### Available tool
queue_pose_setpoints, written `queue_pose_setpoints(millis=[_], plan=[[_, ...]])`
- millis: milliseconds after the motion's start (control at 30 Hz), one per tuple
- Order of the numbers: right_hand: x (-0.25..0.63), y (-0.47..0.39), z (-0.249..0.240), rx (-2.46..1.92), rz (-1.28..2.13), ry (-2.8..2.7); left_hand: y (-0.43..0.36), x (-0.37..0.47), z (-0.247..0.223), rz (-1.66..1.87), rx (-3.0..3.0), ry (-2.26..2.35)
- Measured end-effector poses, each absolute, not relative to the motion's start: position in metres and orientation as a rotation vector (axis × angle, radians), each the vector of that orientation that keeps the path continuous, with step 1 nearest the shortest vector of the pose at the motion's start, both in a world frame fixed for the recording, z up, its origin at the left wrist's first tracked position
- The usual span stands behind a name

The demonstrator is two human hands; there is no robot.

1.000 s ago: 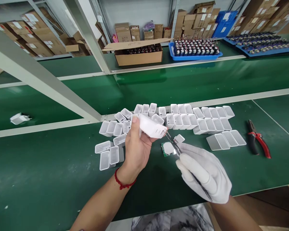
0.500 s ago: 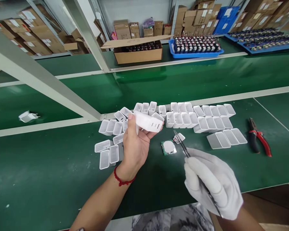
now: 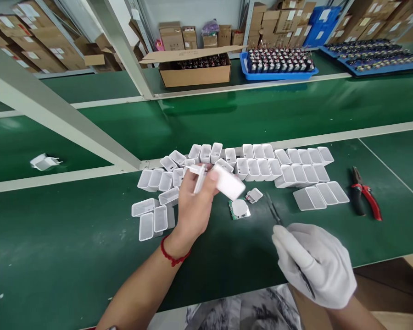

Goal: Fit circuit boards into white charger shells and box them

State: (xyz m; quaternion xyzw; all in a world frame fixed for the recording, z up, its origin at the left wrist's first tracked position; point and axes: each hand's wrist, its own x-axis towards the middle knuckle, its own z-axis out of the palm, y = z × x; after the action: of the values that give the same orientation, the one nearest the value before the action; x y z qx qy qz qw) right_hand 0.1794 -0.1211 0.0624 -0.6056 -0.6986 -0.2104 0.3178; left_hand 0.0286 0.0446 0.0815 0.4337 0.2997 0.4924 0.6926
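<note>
My bare left hand (image 3: 197,204), with a red cord bracelet at the wrist, is closed around a white plastic charger case (image 3: 230,182). A second thin white plastic piece (image 3: 200,178) sticks out between the fingers; its exact shape is partly hidden. My right hand (image 3: 315,263) wears a white glove and grips dark tweezers (image 3: 274,211), tips pointing away from me and blurred, apart from everything. Between the hands, a green circuit board (image 3: 240,209) with a round white pad lies on the table. Just behind it sits a small white part (image 3: 253,195) with thin wires.
Rows of open white cases (image 3: 261,168) line the back of the table. Red-handled pliers (image 3: 365,195) lie at the right. A white plug piece (image 3: 44,161) is far left. On the shelf are a carton (image 3: 194,78) and a blue tray (image 3: 278,74) of parts.
My left hand has turned the case over, so its slotted side no longer shows and the second white piece does. My right hand and tweezers have drawn back to the right, off the small white part.
</note>
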Motion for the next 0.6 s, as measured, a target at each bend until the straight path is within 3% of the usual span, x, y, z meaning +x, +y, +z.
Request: queue_pose_setpoints(millis=[133,267,367,500,600], plan=[[0.201,-0.143,0.021,-1.986,-0.737,-1.907,0.035,0.029,0.070,1.069,1.438,0.524],[0.207,-0.146,-0.011,-2.252,-0.509,-1.984,0.025,0.031,0.058,0.889,1.704,0.352],[0.207,-0.143,-0.009,-2.346,-0.449,-1.893,0.023,0.032,0.052,0.819,1.777,0.315],[0.202,-0.138,0.023,-2.080,-0.316,-1.669,0.023,0.032,0.045,0.769,1.788,0.291],[0.198,-0.127,0.048,-1.730,0.034,-1.675,0.023,0.030,0.040,0.733,1.763,0.262]])
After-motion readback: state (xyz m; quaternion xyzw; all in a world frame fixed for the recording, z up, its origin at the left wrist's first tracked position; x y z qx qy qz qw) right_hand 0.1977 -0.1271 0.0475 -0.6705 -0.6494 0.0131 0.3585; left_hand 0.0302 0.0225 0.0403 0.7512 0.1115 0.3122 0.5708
